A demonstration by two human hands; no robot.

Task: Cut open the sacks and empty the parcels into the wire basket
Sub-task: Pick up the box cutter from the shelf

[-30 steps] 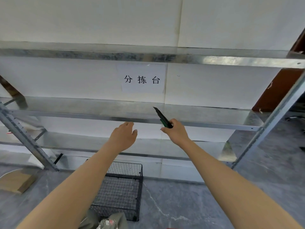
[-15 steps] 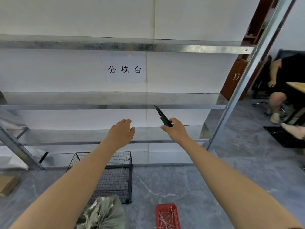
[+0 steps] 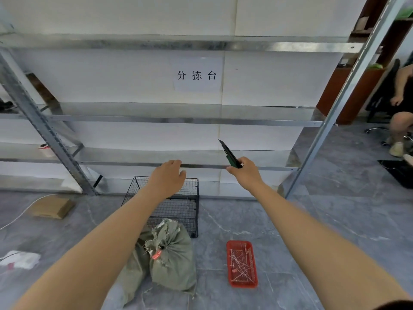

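A black wire basket [image 3: 188, 205] stands on the grey floor in front of the metal shelving. Just in front of it lie grey-green woven sacks [image 3: 172, 258], the nearer one tied at the neck with a red tag. My right hand [image 3: 244, 173] is stretched forward above the floor and holds a green and black utility knife [image 3: 230, 154], blade pointing up and away. My left hand [image 3: 166, 179] hovers over the basket, palm down, fingers loosely apart and holding nothing. Both hands are well above the sacks.
A red plastic tray [image 3: 242, 264] of cut ties lies right of the sacks. Galvanised shelving [image 3: 178, 120] with slanted uprights runs across the back. A cardboard box [image 3: 52, 208] and white scraps [image 3: 20, 259] lie at left. A seated person [image 3: 402, 113] is at far right.
The view has tilted down and swung back left, bringing the sacks and red tray fully into sight. Both hands keep their outstretched pose, the knife still in the right.
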